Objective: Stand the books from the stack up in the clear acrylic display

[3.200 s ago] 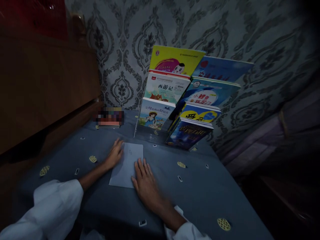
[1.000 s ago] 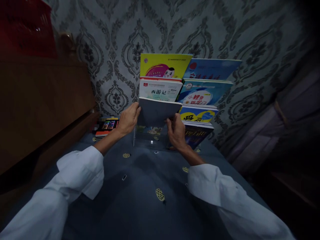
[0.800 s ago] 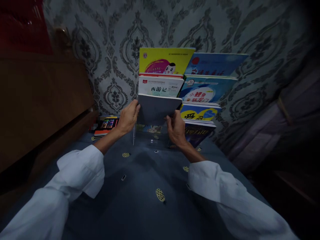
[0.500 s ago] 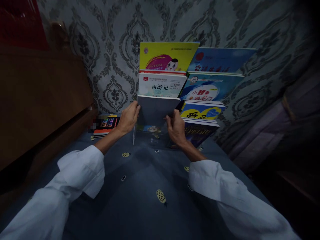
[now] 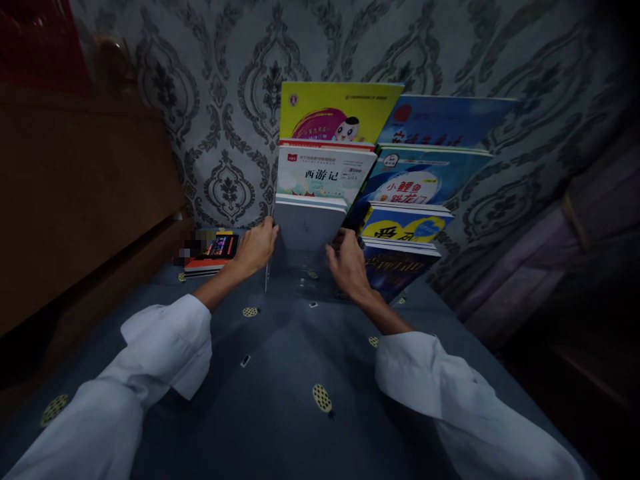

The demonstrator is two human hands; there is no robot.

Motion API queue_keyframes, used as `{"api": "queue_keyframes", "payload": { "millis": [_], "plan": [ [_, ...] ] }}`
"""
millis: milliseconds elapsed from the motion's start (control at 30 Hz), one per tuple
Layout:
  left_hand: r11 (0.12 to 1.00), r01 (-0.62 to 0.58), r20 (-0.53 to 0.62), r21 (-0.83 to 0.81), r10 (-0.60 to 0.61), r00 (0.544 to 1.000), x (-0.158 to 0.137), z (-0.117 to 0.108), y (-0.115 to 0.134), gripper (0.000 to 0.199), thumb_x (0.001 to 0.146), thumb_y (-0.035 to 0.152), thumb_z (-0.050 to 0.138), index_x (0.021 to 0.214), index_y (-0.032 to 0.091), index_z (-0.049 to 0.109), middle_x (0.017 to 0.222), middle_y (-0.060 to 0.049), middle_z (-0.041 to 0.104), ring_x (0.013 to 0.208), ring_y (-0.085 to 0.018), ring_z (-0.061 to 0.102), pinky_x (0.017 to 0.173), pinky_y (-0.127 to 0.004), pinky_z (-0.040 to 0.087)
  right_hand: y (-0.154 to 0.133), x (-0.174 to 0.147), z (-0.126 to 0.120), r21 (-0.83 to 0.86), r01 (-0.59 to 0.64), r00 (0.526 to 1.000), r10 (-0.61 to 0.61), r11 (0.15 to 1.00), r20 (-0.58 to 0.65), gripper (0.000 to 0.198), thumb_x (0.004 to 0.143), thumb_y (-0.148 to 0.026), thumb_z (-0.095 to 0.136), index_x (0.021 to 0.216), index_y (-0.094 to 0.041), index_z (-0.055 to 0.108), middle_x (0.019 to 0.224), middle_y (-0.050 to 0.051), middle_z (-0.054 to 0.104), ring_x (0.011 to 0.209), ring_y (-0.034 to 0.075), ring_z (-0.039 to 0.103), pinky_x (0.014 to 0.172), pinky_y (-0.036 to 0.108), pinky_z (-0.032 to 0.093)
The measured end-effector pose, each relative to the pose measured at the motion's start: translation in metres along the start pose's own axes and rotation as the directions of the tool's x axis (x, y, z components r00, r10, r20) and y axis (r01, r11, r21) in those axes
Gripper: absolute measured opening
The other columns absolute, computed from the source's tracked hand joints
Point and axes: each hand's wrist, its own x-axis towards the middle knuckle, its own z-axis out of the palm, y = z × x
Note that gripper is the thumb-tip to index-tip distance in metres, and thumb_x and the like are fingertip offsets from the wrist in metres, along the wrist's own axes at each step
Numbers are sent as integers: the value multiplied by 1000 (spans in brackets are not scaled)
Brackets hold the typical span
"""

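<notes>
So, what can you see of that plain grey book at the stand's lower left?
The grey book shows a plain face with no readable print and a pale top edge, seemingly paper. It leans slightly back at the clear, plastic-looking stand, in front of the white book. The left grip is at its left edge, the right grip by its lower right; contact is unclear.

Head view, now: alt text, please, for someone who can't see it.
Left hand and right hand flank a grey booklet propped at the front left of a clear rack; whether the right touches it is unclear. Colourful books stand behind it and to its right. A small stack lies at left on the blue cloth.
</notes>
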Motion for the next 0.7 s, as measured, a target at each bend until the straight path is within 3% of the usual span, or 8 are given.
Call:
{"api": "queue_keyframes", "payload": {
  "millis": [100,267,500,600,700],
  "plan": [
    [999,47,53,26,-48,997,-1,-5,4,29,106,32,31,121,14,47,101,-15,71,97,-28,71,83,-34,49,-2,1,1,-17,6,1000,-6,1000,5,35,88,-22,45,122,-16,44,104,14,59,95,28,58,85,45,50],
    [998,32,72,45,-35,997,0,-3,4,31,106,32,28,123,14,47,103,-14,71,99,-28,71,82,-33,49,1,3,3,-100,-13,1000,15,995,26,14,90,-23,40,97,-21,52,94,12,58,89,28,56,81,45,49],
    [1000,-6,85,9,5,996,-10,4,-2,32,106,32,29,127,14,44,107,-14,71,98,-28,71,80,-32,50,4,2,5,-79,3,1000,-4,997,-12,13,88,-24,41,93,-21,52,89,10,57,86,28,56,80,43,48],
    [999,-37,57,-31,39,998,-21,13,-19,30,106,34,30,127,16,44,113,-13,69,102,-25,69,83,-31,50,4,1,5,-72,-6,1000,5,997,-20,14,88,-25,43,93,-21,55,87,10,58,85,27,57,78,42,48],
    [1000,4,74,19,-5,997,-32,26,-56,31,105,35,32,128,17,44,116,-13,68,107,-25,67,87,-33,49,4,0,4,-62,3,1000,-4,998,-16,17,88,-26,44,96,-21,58,87,10,59,85,28,58,77,42,48]
  ]
}}
